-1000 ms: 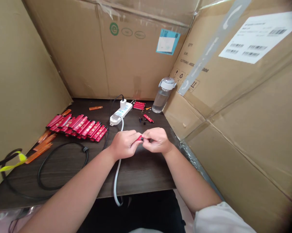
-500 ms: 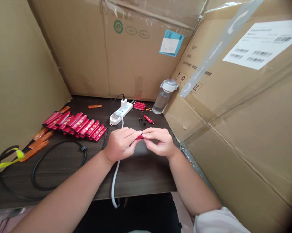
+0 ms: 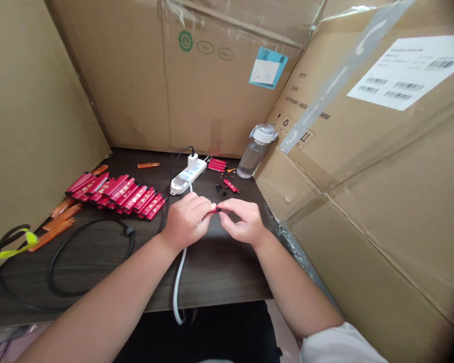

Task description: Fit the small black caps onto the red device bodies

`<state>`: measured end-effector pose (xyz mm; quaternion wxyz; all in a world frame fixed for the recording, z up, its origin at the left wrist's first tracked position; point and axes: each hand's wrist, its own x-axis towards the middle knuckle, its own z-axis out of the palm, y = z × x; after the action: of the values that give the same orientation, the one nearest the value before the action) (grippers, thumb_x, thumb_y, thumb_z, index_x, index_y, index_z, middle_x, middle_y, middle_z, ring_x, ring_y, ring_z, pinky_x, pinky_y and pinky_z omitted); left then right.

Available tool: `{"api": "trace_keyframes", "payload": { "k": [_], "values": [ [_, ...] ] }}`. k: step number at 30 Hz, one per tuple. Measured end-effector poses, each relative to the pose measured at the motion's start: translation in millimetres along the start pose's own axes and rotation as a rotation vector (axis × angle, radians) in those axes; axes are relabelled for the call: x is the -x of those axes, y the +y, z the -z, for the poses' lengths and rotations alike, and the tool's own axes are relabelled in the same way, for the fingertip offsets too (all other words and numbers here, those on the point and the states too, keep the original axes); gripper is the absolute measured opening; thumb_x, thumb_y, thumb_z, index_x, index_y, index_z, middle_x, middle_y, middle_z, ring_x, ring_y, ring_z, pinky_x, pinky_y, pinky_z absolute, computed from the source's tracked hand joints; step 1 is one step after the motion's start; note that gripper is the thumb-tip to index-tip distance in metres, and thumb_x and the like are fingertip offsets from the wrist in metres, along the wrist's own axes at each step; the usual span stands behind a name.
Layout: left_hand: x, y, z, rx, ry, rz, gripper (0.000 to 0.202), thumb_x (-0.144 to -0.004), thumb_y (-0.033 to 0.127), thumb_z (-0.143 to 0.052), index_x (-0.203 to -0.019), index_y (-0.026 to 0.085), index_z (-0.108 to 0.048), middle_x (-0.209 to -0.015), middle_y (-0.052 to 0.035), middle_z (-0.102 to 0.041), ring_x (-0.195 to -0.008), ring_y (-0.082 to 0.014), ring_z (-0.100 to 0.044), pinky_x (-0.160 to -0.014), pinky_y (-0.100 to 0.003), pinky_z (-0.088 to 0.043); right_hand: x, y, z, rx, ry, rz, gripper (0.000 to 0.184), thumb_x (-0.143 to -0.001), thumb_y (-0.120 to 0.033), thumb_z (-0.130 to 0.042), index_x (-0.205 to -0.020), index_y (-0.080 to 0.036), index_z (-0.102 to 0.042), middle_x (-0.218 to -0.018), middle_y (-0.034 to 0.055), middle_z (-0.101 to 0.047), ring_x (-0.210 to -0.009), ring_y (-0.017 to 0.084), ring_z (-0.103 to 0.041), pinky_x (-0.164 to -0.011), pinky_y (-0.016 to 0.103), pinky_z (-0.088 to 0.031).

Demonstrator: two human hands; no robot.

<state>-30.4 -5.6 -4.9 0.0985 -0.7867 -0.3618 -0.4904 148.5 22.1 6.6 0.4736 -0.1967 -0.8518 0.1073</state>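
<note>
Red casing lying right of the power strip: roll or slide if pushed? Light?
The red casing looks flat-sided, so it would probably slide rather than roll. It is small and looks hollow, so it is likely light. Its glossy face may be slippery between fingers, though the material can't be confirmed from this view.

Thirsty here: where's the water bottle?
In the head view, the clear water bottle stands in the desk's far right corner against the cardboard, right of the white power strip.
</note>
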Motion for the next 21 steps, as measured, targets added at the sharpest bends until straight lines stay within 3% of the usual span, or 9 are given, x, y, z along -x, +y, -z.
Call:
{"api": "trace_keyframes", "payload": {
  "k": [8,16,21],
  "values": [
    [0.7,-0.1,-2.7,0.110,-0.033,0.027,0.005,-0.079,0.013,-0.058,-0.078,0.018,-0.060,-0.076,-0.0024,-0.068,-0.070,-0.0136,-0.057,-0.065,-0.028,-0.045,2.9,3.6,5.2,0.049,-0.051,0.106,0.027,-0.076,-0.010,-0.056,-0.100,-0.020,-0.064,-0.080,0.0059,-0.070,-0.068,0.015,-0.065,-0.063,0.029,-0.055],
    [-0.2,0.5,-3.0,0.182,0.053,0.051,0.006,-0.079,0.013,-0.059,-0.077,0.019,-0.059,-0.078,-0.0030,-0.069,-0.072,-0.0132,-0.061,-0.067,-0.028,-0.049,-1.8,-1.6,5.2,-0.148,-0.004,0.011,0.017,-0.079,-0.017,-0.064,-0.096,-0.017,-0.065,-0.087,0.0101,-0.069,-0.075,0.018,-0.065,-0.068,0.032,-0.055],
    [0.4,2.7,-4.2,0.319,0.061,0.072,0.005,-0.079,0.014,-0.059,-0.080,0.019,-0.060,-0.080,-0.0031,-0.070,-0.072,-0.0119,-0.064,-0.065,-0.024,-0.051,-1.9,-2.1,2.4,-0.235,0.001,-0.061,0.010,-0.081,-0.024,-0.064,-0.089,-0.018,-0.065,-0.084,0.0083,-0.065,-0.076,0.017,-0.063,-0.068,0.032,-0.054]
  ]
}}
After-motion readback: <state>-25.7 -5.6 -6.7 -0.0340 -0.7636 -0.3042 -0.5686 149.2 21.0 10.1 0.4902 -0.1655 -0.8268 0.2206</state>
